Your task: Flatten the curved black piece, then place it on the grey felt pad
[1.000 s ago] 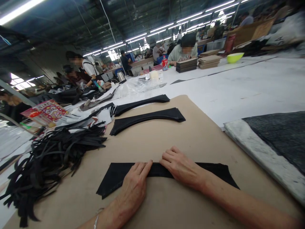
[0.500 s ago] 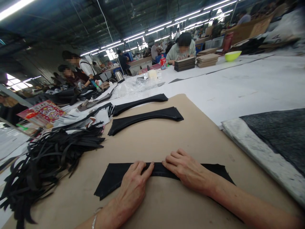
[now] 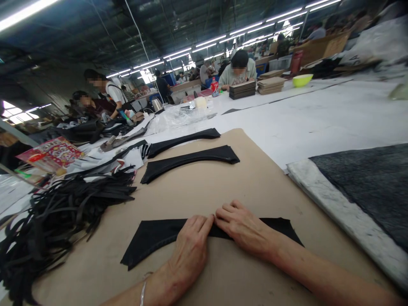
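Observation:
A curved black piece of leather-like material (image 3: 153, 236) lies across the brown sheet (image 3: 255, 187) in front of me. My left hand (image 3: 191, 244) is closed on its middle, fingers bunched at the far edge. Just right of it, my right hand (image 3: 240, 227) pinches the same edge with curled fingers. The two hands nearly touch at their fingertips, and they hide the middle of the piece. Farther back on the sheet rest two similar curved black stacks, the nearer stack (image 3: 191, 161) and the farther stack (image 3: 185, 142).
A heap of black strips (image 3: 73, 208) covers the left side. On the right lies a grey-and-white padded slab (image 3: 360, 191). Across the white table are a yellow-green bowl (image 3: 302, 80), a red bottle (image 3: 214, 87) and stacked panels (image 3: 242, 90). Several co-workers sit or stand beyond.
My left hand has slid right along the black piece, its fingers now drawn together beside the right hand. The right hand stays at the edge. The view has shifted slightly.

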A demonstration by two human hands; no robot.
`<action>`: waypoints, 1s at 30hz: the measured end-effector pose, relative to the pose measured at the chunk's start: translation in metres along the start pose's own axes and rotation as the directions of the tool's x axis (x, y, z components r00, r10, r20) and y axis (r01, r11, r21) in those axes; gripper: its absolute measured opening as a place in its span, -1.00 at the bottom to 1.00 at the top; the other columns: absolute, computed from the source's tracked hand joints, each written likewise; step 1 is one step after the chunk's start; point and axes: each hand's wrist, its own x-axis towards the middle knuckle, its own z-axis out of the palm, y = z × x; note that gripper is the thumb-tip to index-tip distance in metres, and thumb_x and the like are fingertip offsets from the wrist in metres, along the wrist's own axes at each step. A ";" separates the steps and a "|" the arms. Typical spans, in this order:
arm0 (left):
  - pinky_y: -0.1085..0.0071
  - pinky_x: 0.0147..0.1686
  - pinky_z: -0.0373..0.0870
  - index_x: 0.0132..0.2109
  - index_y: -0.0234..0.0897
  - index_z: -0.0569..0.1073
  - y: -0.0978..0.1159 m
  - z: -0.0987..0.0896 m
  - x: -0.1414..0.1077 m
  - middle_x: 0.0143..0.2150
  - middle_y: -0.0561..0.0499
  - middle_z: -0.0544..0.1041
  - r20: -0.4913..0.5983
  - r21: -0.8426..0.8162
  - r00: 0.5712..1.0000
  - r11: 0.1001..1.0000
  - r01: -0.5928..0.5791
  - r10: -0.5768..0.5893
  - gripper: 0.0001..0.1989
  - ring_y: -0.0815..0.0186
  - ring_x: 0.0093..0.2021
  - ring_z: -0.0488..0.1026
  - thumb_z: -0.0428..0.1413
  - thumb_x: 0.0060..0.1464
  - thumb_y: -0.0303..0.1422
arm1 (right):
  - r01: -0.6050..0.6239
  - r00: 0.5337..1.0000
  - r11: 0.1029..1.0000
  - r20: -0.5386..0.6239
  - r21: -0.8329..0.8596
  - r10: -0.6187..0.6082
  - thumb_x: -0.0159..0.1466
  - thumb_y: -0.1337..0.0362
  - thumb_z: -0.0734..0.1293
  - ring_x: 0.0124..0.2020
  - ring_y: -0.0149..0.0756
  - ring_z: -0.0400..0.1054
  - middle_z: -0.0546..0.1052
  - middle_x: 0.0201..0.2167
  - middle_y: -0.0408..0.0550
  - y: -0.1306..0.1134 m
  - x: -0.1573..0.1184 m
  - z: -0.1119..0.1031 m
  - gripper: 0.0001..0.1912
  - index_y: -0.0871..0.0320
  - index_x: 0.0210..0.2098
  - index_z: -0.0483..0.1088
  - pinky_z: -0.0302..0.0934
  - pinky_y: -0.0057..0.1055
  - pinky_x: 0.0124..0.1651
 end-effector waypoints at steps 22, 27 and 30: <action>0.20 -0.10 0.43 0.21 -0.17 0.33 0.004 -0.001 0.005 -0.14 -0.08 0.42 0.090 0.181 0.995 0.982 -0.046 0.030 -0.43 0.19 -0.15 0.35 -0.09 0.10 -0.67 | -0.057 0.997 0.998 -0.051 0.000 0.057 0.38 0.46 0.17 -0.22 -0.22 0.21 0.41 -0.23 -0.02 0.023 -0.052 -0.011 -0.80 0.22 -0.08 0.38 0.01 -0.25 -0.12; 0.23 0.02 0.37 0.12 -0.29 0.38 0.007 -0.004 0.014 0.01 -0.11 0.44 0.102 0.124 0.988 0.984 -0.127 0.115 -0.50 0.19 -0.02 0.36 -0.10 0.08 -0.69 | -0.063 0.998 0.998 -0.028 -0.004 0.063 0.38 0.44 0.20 -0.19 -0.20 0.22 0.42 -0.19 -0.02 0.023 -0.054 -0.014 -0.81 0.22 -0.04 0.36 0.00 -0.24 -0.12; 0.25 -0.01 0.38 0.09 -0.33 0.39 0.006 -0.006 0.020 -0.05 -0.09 0.47 0.132 0.107 0.978 0.979 -0.175 0.161 -0.55 0.21 -0.08 0.38 -0.10 0.11 -0.68 | -0.071 0.997 0.997 -0.024 0.003 0.071 0.38 0.45 0.20 -0.19 -0.22 0.23 0.41 -0.20 -0.03 0.023 -0.055 -0.015 -0.81 0.21 -0.05 0.36 0.00 -0.24 -0.11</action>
